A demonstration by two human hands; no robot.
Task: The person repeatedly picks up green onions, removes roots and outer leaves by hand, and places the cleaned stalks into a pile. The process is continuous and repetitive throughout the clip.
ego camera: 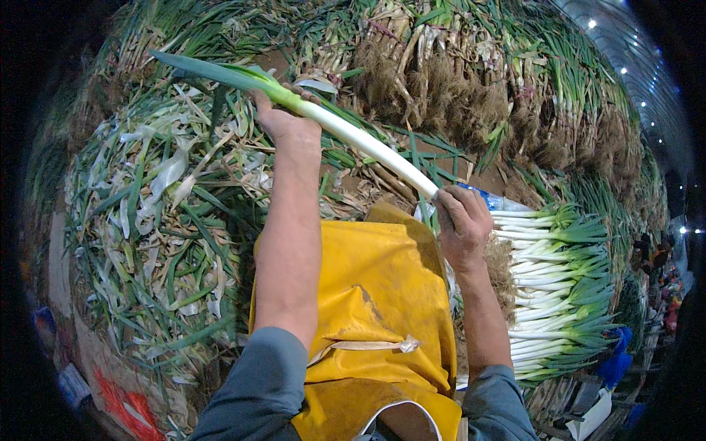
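A peeled long green onion [375, 143] stretches slantwise between my hands, its white shaft bare and smooth. My left hand [287, 113] holds it near the top of the white part, where green leaves jut out to the upper left. At the lower end, my right hand [463, 223] grips the root end, and its fingers hide the roots. Just right of my right forearm lies a stack of peeled green onions [543, 286], white shafts side by side, leaves pointing right. A yellow apron [380, 281] with scuffs covers my lap.
Stripped leaves and skins [165, 231] form a wide heap on the left. Tied, unpeeled onion bundles [441, 71] with shaggy brown roots stand across the back. Red netting [129, 408] lies at lower left. Something blue [615, 364] sits beyond the peeled stack.
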